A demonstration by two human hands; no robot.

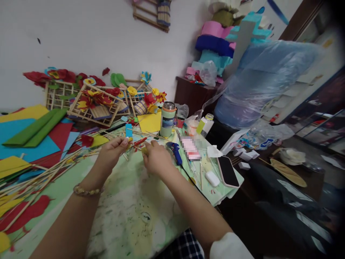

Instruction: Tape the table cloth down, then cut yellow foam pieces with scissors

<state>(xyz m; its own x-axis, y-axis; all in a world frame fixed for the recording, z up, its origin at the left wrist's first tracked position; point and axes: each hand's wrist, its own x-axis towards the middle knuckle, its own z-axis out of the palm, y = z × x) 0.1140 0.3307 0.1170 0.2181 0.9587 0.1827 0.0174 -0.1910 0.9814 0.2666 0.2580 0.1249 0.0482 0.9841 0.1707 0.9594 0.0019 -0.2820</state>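
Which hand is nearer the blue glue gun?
Right: the right hand is just left of the blue glue gun; the left hand is farther off on the same side.

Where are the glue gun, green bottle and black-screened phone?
Glue gun (176, 153): head view, on its blue body.
Green bottle (167, 120): head view, on its side.
Black-screened phone (228, 171): head view, on its screen.

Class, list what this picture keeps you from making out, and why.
Head view:
Left hand: the yellow piece it pinches is too small to identify.
Right hand: its back and blur hide its grip.
Pink rectangle: pixelation hides its surface.
Hanging wooden frame: the top edge cuts it off.
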